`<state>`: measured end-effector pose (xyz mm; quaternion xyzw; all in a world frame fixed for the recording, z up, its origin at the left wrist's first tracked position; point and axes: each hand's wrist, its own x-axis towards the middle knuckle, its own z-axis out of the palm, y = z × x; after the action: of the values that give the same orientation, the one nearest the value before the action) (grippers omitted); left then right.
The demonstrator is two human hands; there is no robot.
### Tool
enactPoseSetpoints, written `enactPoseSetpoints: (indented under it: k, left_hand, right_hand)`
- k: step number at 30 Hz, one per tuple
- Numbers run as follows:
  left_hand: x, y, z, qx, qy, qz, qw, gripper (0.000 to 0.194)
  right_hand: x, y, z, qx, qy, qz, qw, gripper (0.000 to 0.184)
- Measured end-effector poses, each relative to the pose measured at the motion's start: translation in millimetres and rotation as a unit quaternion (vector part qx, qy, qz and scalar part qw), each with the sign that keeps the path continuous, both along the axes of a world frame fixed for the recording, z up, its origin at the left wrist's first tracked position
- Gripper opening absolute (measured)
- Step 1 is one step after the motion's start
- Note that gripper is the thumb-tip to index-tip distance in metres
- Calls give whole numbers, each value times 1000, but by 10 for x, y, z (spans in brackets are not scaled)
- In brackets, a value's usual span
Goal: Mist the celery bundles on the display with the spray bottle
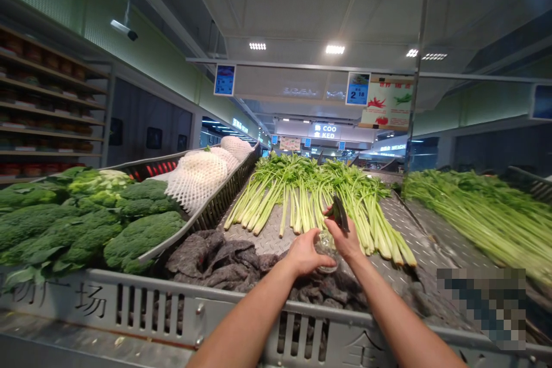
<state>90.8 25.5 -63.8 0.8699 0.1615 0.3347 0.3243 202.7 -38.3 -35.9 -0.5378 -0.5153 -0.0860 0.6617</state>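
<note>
My left hand (305, 253) is curled around a clear, shiny, plastic-looking thing (326, 248), whose kind I cannot make out. Close against it on the right, my right hand (347, 240) has its fingers closed on a dark, narrow object (340, 214) that points upward; its exact kind is unclear. Both hands hover over crumpled dark grey cloth (233, 261) at the front of the sloping display. Just beyond them, bunches of celery (297, 204) lie in a row, leafy tops away from me and pale stalk ends toward me.
Broccoli (142, 238) fills the left section, behind a black crate side (215, 204). White foam-netted produce (198, 175) sits behind it. A grey slotted rail (233, 310) runs along the front. On the right, a mirror panel (478, 201) reflects celery. Price signs (357, 88) hang above.
</note>
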Motion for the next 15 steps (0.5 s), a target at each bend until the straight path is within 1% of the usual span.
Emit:
enactPoseSetpoints:
  k: [2,4,7,10,12,15]
  left_hand:
    - [-16,-5,2,-7,-2,1,1000,79]
    - [-74,-6,26,-16,-3,-3,1000,77]
    - [-239,12,102,-36,-15,-12,999,71]
    - [-437,56,201,-55,-42,-16,997,68]
    - [-547,86,263,-65,-67,-10,996,69]
    - [-654,112,335,-85,-121,4,989,77]
  right_hand:
    - [-18,-14,17,-2,-10,-43,999,22]
    - [-81,-16,50,-8,-22,-63,998,20]
    - [-262,20,141,-24,-43,-66,997,21]
    - [-494,84,283,-28,-61,-67,995,24]
    - [-639,125,392,-18,-71,-62,995,24]
    - [-807,169,550,3,-69,-65,995,24]
